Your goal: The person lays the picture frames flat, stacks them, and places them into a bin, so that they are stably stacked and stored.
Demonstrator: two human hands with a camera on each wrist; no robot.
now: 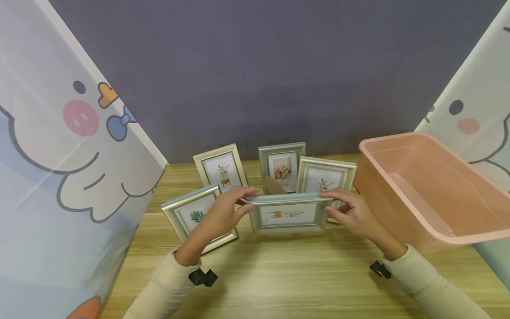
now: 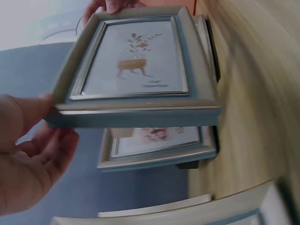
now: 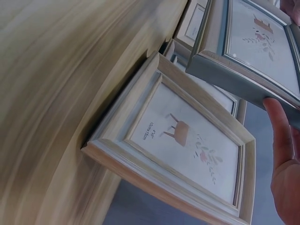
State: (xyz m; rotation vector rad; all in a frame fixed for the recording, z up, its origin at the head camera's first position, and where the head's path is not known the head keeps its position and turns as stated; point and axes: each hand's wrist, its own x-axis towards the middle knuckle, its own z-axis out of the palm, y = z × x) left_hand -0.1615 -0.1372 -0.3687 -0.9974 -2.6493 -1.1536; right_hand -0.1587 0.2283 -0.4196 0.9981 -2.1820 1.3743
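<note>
A picture frame [image 1: 290, 214] with a grey-blue edge and a plant print is held sideways in front of the others. My left hand [image 1: 224, 212] pinches its upper left corner between thumb and fingers. At the opposite corner my right hand [image 1: 352, 212] pinches it the same way. In the left wrist view the frame [image 2: 133, 61] hangs above the wooden table, its side edge facing the camera. A brown flap [image 1: 274, 186] sticks up behind its top edge. In the right wrist view, a cream frame [image 3: 187, 145] stands close below the held one.
Several other frames stand on the table [image 1: 287, 274]: a palm-leaf one [image 1: 187, 212] front left, a plant one [image 1: 222, 168] back left, a flower one [image 1: 283, 166] at the back, another plant one [image 1: 326, 173] to its right. A pink bin [image 1: 382, 186] stands at the right.
</note>
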